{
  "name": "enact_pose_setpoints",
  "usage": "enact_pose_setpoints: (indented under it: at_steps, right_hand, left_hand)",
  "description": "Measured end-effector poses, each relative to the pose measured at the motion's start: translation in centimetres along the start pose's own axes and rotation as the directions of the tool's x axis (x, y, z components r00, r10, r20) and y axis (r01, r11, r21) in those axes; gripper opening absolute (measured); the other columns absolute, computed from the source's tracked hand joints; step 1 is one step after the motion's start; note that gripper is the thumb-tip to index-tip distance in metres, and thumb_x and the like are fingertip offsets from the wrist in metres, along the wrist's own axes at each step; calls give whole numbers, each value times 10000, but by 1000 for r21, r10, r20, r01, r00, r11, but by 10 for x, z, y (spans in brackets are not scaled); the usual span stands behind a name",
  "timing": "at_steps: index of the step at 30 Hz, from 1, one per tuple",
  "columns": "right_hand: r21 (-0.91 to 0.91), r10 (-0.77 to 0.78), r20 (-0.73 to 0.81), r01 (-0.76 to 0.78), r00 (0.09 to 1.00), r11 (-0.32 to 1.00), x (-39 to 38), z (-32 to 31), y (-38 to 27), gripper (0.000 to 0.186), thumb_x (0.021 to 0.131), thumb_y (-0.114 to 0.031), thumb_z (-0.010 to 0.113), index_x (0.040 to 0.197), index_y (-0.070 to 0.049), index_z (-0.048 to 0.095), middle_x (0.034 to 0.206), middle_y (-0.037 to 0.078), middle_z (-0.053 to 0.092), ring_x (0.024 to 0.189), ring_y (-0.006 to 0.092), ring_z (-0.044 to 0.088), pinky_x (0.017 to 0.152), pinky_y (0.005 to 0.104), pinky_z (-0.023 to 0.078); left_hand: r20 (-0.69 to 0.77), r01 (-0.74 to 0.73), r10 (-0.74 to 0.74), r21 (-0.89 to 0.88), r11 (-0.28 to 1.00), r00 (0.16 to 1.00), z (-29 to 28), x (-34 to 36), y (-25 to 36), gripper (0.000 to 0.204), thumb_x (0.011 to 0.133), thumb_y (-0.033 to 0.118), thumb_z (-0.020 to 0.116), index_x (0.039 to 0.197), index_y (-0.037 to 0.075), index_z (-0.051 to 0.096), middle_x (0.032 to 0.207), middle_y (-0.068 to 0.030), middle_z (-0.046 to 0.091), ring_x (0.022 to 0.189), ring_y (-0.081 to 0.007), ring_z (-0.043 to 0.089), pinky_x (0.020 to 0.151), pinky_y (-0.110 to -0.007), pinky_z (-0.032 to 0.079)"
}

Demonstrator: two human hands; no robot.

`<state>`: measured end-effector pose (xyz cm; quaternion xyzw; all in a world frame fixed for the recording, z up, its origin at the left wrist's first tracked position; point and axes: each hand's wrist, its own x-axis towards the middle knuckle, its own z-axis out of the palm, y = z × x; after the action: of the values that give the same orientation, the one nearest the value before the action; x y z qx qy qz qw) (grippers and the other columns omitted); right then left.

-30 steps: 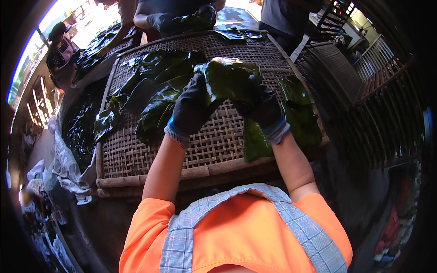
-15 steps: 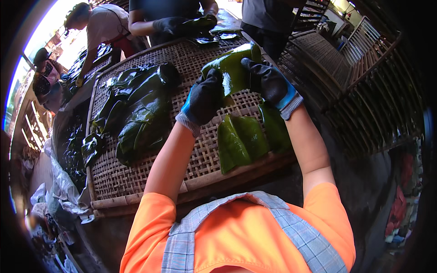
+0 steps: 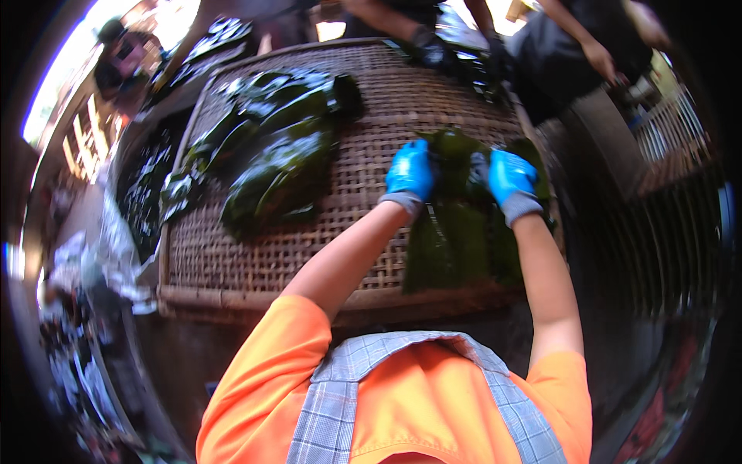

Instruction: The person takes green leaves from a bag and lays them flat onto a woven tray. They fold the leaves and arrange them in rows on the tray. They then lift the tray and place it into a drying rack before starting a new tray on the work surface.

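A broad, wet green sheet of what looks like kelp (image 3: 454,158) lies between my hands on the woven bamboo tray (image 3: 371,166). My left hand (image 3: 410,168), in a blue glove with a dark palm, is closed at the sheet's left edge. My right hand (image 3: 510,176), gloved alike, has its fingers curled at the right edge. Nearer me, another smooth green kelp sheet (image 3: 444,251) lies flat on the tray, beneath the held one's near end. Motion blur softens the fingertips and the sheets.
A heap of glossy dark kelp (image 3: 282,155) covers the tray's left part. Across the tray, a co-worker's dark-gloved hand (image 3: 433,50) handles more kelp. Another person (image 3: 580,58) stands at the far right, near slatted racks (image 3: 676,139). White plastic sheeting (image 3: 116,247) hangs at the left.
Both hands have lowered the kelp sheet from above the tray onto it, backs of the gloves now upward. My view has shifted, and the person at right now reaches forward.
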<state>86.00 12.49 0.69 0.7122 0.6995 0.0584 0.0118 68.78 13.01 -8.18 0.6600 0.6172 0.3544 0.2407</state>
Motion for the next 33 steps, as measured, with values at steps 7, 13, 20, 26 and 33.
enact_pose_setpoints:
  at_steps: [7,13,20,26,33]
  right_hand:
    - [706,-339,-126,325,932,630,8,-1,-112,487,925,-432,522,1143,-7,618,1017,202,655,909,290,646,825,390,519]
    - [364,-235,-225,305,946,880,15,69,-267,584,845,-586,569,1004,-27,627,950,216,663,898,337,657,793,456,516]
    - [961,-107,274,-276,956,-10,62,55,-252,209,866,-273,690,923,-72,689,774,-11,654,676,152,554,653,318,484]
    - [873,-296,-486,439,822,-212,19,-42,-215,264,970,-166,485,1162,-21,594,1133,95,632,991,179,616,862,327,522]
    - [791,-613,-415,-66,673,-608,-56,-91,-209,366,998,-176,425,1316,2,459,1284,122,552,1166,238,544,1021,379,437]
  left_hand:
    - [-102,-172,173,13,985,980,-118,-96,-11,363,874,286,637,1140,42,594,1058,-203,621,951,-374,605,817,-421,504]
    - [-291,-179,75,-347,921,954,-173,-169,-86,220,930,133,599,1106,4,628,999,-59,677,880,-93,611,785,-255,497]
    - [-289,48,-270,-597,801,918,-247,-217,-117,274,929,150,614,1163,7,618,1036,-52,673,925,-94,607,825,-251,490]
    - [-248,-66,-106,-596,800,963,-274,-200,-126,327,935,155,602,1223,3,572,1091,-70,658,996,-112,596,880,-262,475]
    - [-179,-97,-149,-892,443,972,-251,-143,-98,819,903,239,656,1475,42,104,1345,-137,453,1199,-214,472,1038,-350,369]
